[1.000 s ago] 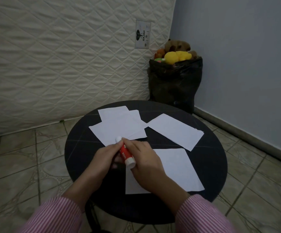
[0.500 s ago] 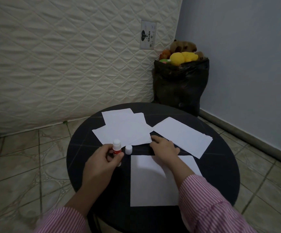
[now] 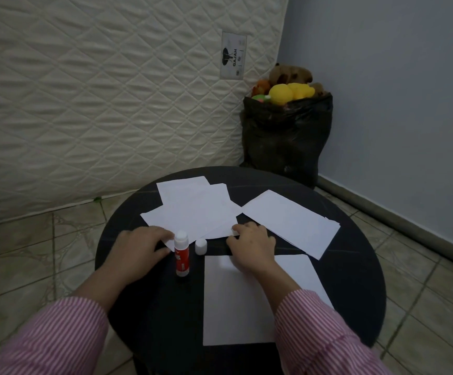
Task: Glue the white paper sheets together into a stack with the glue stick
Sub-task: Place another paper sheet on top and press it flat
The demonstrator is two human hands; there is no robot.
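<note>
Where the right hand [image 3: 251,246] meets the paper sheets [image 3: 195,209], its fingers [image 3: 237,230] are hidden.

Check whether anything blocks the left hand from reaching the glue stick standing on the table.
Nothing visible does. The glue stick stands upright and uncapped just right of the left hand, with bare table between them. Its white cap sits on the far side, out of the way.

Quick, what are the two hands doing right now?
Left hand: open, fingers resting on the edge of the overlapping paper sheets.
Right hand: pinching the near edge of the same sheets.
</note>
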